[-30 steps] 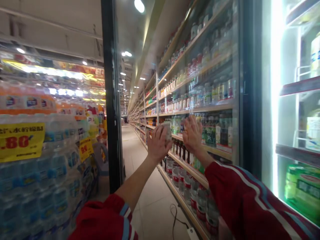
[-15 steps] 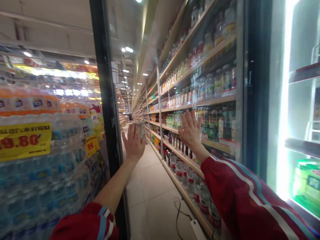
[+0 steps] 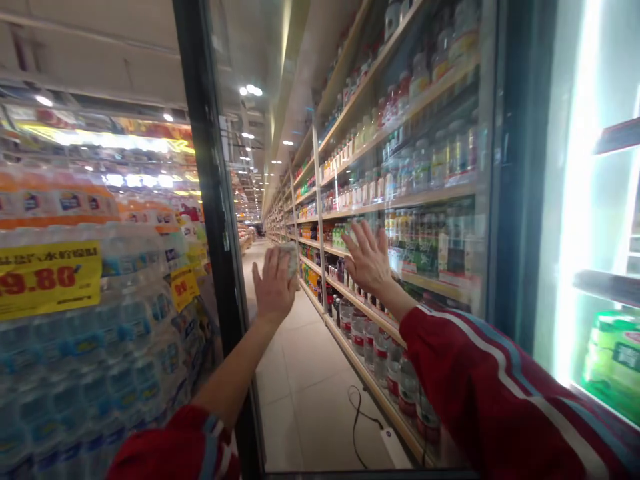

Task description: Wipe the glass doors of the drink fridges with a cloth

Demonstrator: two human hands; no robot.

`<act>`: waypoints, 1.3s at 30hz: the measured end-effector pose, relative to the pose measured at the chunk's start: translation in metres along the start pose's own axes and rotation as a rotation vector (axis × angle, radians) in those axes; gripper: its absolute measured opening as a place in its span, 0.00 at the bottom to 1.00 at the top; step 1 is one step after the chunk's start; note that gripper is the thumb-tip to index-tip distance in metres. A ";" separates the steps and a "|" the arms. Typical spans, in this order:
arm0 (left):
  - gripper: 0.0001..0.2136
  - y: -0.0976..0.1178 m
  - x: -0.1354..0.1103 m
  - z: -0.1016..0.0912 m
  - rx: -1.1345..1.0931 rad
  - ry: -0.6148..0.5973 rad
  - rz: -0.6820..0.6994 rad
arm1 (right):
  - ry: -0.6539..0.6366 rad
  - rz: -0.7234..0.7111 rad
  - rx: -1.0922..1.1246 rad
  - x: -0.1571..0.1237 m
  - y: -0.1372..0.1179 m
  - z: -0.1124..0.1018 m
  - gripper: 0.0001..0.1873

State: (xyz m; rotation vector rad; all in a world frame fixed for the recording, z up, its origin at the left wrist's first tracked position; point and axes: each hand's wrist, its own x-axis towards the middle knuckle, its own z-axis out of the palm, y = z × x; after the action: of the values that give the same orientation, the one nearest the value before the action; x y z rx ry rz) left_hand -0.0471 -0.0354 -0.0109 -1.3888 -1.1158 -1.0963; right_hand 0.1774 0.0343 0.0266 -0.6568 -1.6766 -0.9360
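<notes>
My left hand presses a pale folded cloth against the glass pane of a black-framed door. The cloth sticks out past the right side of my fingers, and the rest is hidden behind my palm. Farther right, my right hand lies on the same pane with its fingers spread and nothing in it. Through the glass, or mirrored in it, show shelves of bottled drinks.
On the left are stacked packs of bottled water with a yellow price sign. At right, a lit cooler holds a green pack. A black cable and a white power strip show low through the pane.
My left hand has shifted slightly right with the cloth. My right hand has slid a little left across the glass. The view has shifted slightly.
</notes>
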 end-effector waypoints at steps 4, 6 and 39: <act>0.25 -0.031 -0.004 -0.014 0.026 0.045 -0.183 | -0.005 0.037 0.021 0.009 -0.020 0.004 0.27; 0.25 -0.035 -0.005 -0.015 0.036 0.064 -0.218 | -0.015 0.048 0.015 0.010 -0.024 0.005 0.27; 0.22 0.017 -0.006 -0.002 -0.005 -0.058 0.065 | -0.039 0.041 0.043 0.007 -0.024 -0.001 0.27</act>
State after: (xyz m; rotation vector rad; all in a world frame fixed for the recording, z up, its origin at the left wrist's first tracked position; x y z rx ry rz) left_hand -0.0314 -0.0387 -0.0191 -1.4587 -1.1025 -1.0182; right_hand 0.1566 0.0199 0.0276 -0.6820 -1.7067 -0.8605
